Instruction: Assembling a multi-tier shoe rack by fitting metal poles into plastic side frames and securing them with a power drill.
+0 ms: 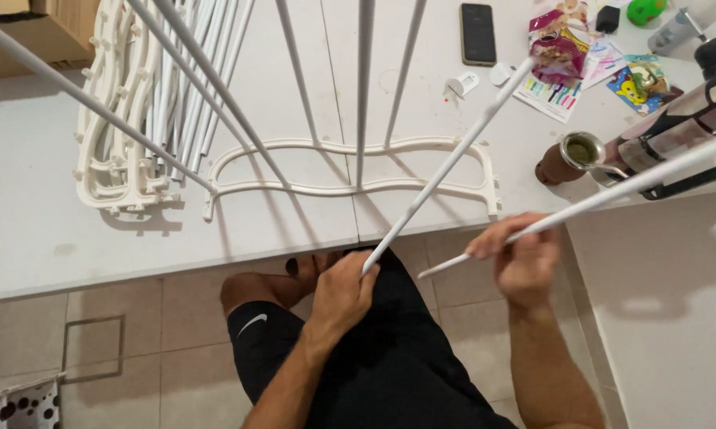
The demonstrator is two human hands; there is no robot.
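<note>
Down at lower centre, the left hand (343, 292) is gripping the lower end of a thin white rod (445, 167) slanting toward the upper right. Beside it, the right hand (523, 258) is pinching a second white rod (612, 195), both over the white table's (32, 238) near edge, just below the wavy white plastic frame (350, 168).

A black phone (478, 33) is lying face up near the far edge of the white table (40, 230). A brown cup (568, 156) is standing at the near right edge. Colourful paper leaflets (560, 94) are lying toward the far right corner.
</note>
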